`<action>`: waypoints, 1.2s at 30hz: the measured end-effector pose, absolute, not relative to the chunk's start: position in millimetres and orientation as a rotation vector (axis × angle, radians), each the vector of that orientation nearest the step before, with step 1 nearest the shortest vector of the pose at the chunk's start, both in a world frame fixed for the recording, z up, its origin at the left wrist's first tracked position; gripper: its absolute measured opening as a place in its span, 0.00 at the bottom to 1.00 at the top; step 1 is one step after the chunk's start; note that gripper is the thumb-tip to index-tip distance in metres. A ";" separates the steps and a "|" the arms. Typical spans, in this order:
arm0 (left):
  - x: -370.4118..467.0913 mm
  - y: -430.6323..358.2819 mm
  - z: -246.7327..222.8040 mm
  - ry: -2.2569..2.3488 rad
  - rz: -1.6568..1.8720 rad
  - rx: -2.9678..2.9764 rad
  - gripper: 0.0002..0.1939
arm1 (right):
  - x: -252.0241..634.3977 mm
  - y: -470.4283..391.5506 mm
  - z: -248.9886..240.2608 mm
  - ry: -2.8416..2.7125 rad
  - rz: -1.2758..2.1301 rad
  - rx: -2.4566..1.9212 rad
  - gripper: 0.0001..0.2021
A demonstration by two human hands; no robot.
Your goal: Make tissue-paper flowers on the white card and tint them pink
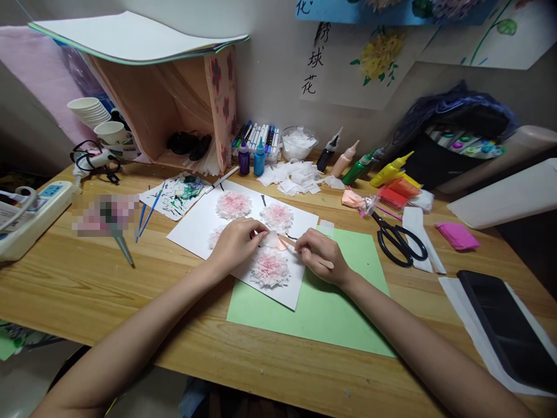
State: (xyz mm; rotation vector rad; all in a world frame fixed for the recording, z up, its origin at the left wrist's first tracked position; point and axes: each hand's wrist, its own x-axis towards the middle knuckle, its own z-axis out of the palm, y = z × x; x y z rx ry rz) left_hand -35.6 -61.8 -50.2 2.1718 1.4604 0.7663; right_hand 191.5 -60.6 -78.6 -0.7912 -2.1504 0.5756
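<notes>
My left hand (237, 242) is closed, its fingertips pinching a small white tissue paper piece (271, 239) above the white sheet (188, 231). My right hand (324, 255) grips a thin wooden stick (287, 240), whose front end meets the tissue. Under the tissue a flat peach-coloured patch (282, 246) shows in part. Around my hands on the sheet sit ruffled pink-and-white paper flowers (268, 268), one of them partly hidden by my left hand. Beneath the sheet lies a green paper (348, 313).
Tissue squares (296, 176) lie behind the sheet, near a bowl (299, 142) of tissue and several paint bottles (346, 158). Black-handled scissors (402, 241) and a phone (500, 319) are on the right. Brushes (150, 212) and a power strip (39, 217) are on the left.
</notes>
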 end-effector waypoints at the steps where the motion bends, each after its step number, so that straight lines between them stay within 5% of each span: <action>1: -33.5 -60.3 -51.1 1.481 0.737 2.210 0.05 | 191.6 -60.7 -78.3 -2.151 0.582 -0.795 0.08; 36: -20.5 -51.9 -52.3 1.601 0.641 2.373 0.04 | 181.1 -65.2 -77.4 -2.229 0.405 -0.700 0.10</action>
